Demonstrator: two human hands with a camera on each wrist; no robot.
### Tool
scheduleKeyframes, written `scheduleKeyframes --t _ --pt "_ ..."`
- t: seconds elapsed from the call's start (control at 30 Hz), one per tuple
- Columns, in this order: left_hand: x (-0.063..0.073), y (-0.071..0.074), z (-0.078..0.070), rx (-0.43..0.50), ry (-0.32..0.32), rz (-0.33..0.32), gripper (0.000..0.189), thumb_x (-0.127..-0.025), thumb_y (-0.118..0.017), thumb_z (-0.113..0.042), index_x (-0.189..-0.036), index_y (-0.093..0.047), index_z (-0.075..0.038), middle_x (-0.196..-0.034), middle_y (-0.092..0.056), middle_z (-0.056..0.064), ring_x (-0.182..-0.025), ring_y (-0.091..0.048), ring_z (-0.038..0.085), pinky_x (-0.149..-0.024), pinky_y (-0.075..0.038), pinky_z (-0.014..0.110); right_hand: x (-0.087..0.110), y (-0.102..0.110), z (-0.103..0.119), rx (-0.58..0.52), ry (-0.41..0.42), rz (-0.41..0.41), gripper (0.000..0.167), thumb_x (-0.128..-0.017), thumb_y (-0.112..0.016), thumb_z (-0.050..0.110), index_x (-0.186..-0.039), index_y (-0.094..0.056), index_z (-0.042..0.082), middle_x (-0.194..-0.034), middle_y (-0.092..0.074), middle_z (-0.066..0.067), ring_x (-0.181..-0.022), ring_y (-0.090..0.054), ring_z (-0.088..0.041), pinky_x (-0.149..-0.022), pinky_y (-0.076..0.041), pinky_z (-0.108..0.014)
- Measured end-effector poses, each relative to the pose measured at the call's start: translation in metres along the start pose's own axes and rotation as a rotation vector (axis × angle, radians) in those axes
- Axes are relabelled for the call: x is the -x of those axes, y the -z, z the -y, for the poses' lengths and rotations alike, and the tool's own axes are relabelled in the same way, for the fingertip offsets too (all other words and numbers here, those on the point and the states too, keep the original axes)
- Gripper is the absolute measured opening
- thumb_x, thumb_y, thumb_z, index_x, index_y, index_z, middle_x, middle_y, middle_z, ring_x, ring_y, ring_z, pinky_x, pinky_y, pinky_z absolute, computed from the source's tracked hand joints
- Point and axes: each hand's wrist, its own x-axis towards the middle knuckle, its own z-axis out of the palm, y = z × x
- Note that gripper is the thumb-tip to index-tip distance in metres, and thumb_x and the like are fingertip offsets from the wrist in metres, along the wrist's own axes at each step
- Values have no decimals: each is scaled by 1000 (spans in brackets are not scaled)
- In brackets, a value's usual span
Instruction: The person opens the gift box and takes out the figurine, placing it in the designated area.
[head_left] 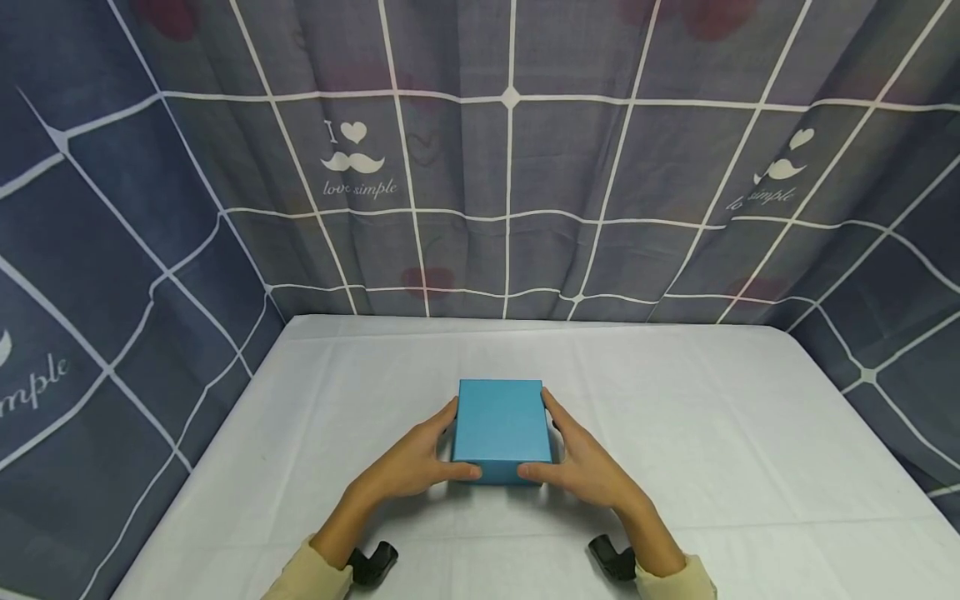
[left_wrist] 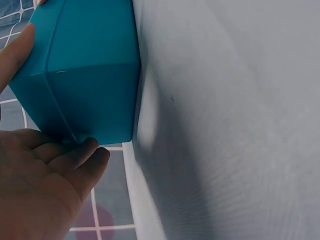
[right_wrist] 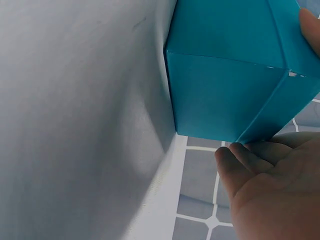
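A blue lidded box (head_left: pixel 501 421) sits near the middle of the white-covered table, a seam running round its upper part. My left hand (head_left: pixel 412 460) grips it from the left, thumb along the near face and fingers reaching toward the far corner. From the other side my right hand (head_left: pixel 588 458) holds it the same way, its thumb on the near face. In the left wrist view the fingertips (left_wrist: pixel 90 145) are right at the far edge of the box. The right wrist view shows the right fingertips (right_wrist: pixel 235 147) at the other far corner.
The white tablecloth (head_left: pixel 360 358) has faint creases. Grey checked curtains (head_left: pixel 465 158) hang behind the table and along both sides. A black device (head_left: pixel 372 564) is at the left wrist and another black device (head_left: pixel 612 557) at the right, below beige sleeves.
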Motion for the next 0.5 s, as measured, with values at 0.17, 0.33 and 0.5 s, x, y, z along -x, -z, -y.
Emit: scheduleKeyframes --t 0.17,0.33,0.5 --pt "1 -1 -1 38 -8 -17 114 -79 -82 -46 -159 -8 -10 -162 -16 7 -145 -24 28 -113 -29 51 1 0 3 -16 12 -7 111 -80 -79 46 -160 -8 19 -163 -13 -5 -145 -22 -37 -110 -23 -64" --pt "1 -1 -1 52 -15 -47 113 -78 -83 -45 -159 -11 -10 -161 -20 7 -143 -30 27 -111 -33 49 1 1 5 -31 42 -17 108 -82 -78 44 -160 -8 16 -163 -13 -7 -145 -22 -39 -110 -24 -64" --pt "2 0 -2 58 -44 -59 114 -78 -83 -45 -159 -11 -8 -162 -18 9 -144 -27 27 -112 -31 48 1 1 9 -33 45 -23 110 -81 -79 44 -160 -8 16 -163 -13 -6 -145 -22 -38 -111 -24 -63"
